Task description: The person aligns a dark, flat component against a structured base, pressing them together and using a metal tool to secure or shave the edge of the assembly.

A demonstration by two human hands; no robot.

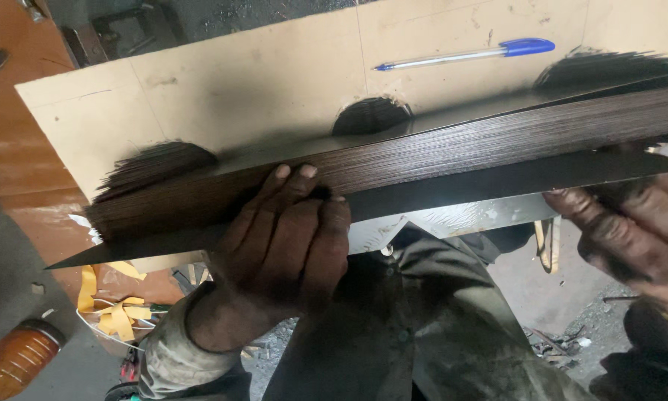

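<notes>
- Fingers (289,182) of the left hand (282,245) wrap closed around the dark wood-grain strip (460,152).
- Right hand (631,230) fingers touch its underside; grip unclear.
- Blue pen (468,54) lies beyond the fingers on the worktop (260,82).

Just a blue-capped pen (468,54) lying on the tan board (274,82), some yellow tape scraps (115,308) and an orange jar (14,359) down on the floor.

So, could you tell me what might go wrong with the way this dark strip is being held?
The dark wood-grain strip ends in a sharp point at the left and could jab someone. Only the left hand grips it firmly; the right hand looks loose, so it may slip. The pen could get knocked off the board.
</notes>
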